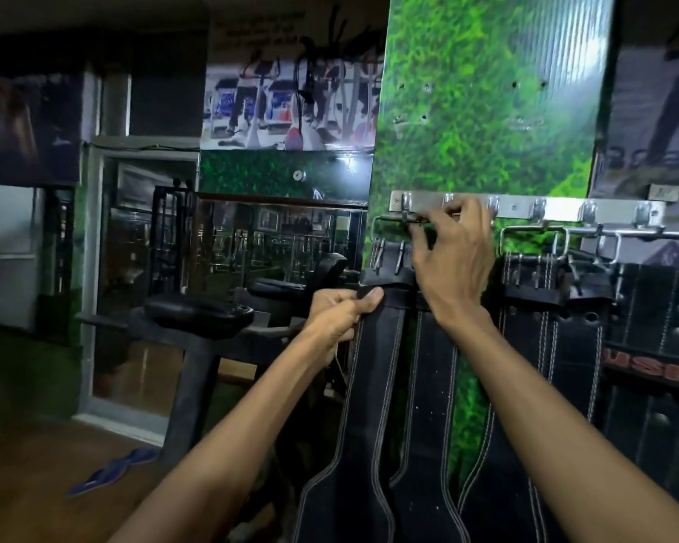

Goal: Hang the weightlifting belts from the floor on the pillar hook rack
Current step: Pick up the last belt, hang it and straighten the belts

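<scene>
Two hands, left hand (342,307) gripping belt (373,370), right hand (453,252) pinching buckle (392,223)

a gym: exercise bike (197,319), treadmill mural (291,107), weightlifting belts (557,307) on hook rack (526,209).

black stitched belts (373,346) hanging from hook rack (526,209)

Hook rack (526,210) fixed across the pillar (487,111); one belt (369,386) hanging below its left end, left hand (342,311) on the strap, right hand (453,252) at the buckle (392,225) by the hooks; further belts (565,307) hanging to the right; bench (200,311) to the left.
</scene>
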`<move>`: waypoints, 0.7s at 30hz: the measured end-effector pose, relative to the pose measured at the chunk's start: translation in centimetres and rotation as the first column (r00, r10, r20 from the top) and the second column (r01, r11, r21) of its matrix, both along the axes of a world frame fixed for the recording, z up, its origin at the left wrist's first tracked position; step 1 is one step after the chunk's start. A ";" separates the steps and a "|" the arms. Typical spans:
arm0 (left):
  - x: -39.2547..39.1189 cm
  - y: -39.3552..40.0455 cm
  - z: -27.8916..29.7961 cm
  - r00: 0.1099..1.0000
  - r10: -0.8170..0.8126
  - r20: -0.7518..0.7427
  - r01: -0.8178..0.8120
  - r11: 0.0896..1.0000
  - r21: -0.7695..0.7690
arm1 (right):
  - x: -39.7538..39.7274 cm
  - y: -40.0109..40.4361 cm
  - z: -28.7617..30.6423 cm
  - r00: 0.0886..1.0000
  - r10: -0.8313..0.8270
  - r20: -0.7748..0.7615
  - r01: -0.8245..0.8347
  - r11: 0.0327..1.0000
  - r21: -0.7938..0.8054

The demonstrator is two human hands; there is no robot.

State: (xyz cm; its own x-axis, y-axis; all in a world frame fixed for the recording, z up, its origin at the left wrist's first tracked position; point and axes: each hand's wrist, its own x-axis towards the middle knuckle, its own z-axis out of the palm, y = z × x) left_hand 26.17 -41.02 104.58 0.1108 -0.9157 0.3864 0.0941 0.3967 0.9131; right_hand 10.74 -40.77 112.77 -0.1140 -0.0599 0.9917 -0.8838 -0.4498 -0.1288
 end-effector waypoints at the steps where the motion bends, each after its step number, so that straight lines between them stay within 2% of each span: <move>1: 0.0 -0.1 0.0 1.000 -0.005 -0.007 0.005 1.000 -0.010 | 0.2 0.2 -0.5 0.999 0.031 0.026 -0.030 0.999 -0.018; 4: 0.1 0.0 -0.5 1.000 -0.019 -0.006 0.019 0.999 -0.041 | 1.0 1.5 -4.2 0.983 0.171 0.066 -0.167 0.984 -0.062; 6: 0.3 0.1 -1.5 0.999 -0.014 0.040 0.015 0.999 -0.038 | 1.3 2.5 -7.9 0.950 0.299 0.088 -0.299 0.954 -0.008; 9: 0.4 -0.2 -3.4 0.992 0.007 0.125 -0.004 1.000 -0.023 | 1.3 3.4 -13.6 0.866 0.446 0.226 -0.483 0.863 0.147; 11: 0.2 0.3 -4.3 0.992 0.004 0.122 -0.002 1.000 -0.016 | 1.4 3.1 -17.2 0.856 0.423 0.298 -0.509 0.789 0.344; 13: 0.0 0.6 -5.1 0.996 -0.001 0.093 0.005 0.999 -0.037 | 1.6 3.1 -19.9 0.814 0.398 0.423 -0.576 0.645 0.501; 15: -0.4 1.0 -5.6 0.995 0.013 0.095 -0.005 0.996 -0.087 | 1.4 3.1 -20.4 0.736 0.395 0.550 -0.670 0.540 0.510; 16: -0.6 1.3 -5.8 0.996 0.037 0.087 -0.028 0.994 -0.107 | 1.1 3.0 -20.2 0.712 0.406 0.573 -0.696 0.520 0.495; 19: -1.0 2.3 -6.9 0.986 0.086 0.145 -0.066 0.988 -0.137 | 0.1 3.4 -21.1 0.706 0.424 0.567 -0.708 0.443 0.550; 21: -1.2 3.4 -8.6 0.954 0.143 0.263 -0.114 0.986 -0.123 | -0.6 4.7 -22.9 0.711 0.419 0.564 -0.703 0.394 0.593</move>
State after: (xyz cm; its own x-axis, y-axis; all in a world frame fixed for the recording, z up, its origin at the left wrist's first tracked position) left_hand 24.96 -37.65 95.98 0.1031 -0.8528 0.5119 -0.2084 0.4847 0.8495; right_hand 10.16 -36.09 89.89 -0.0132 -0.8824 0.4702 -0.3159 -0.4425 -0.8393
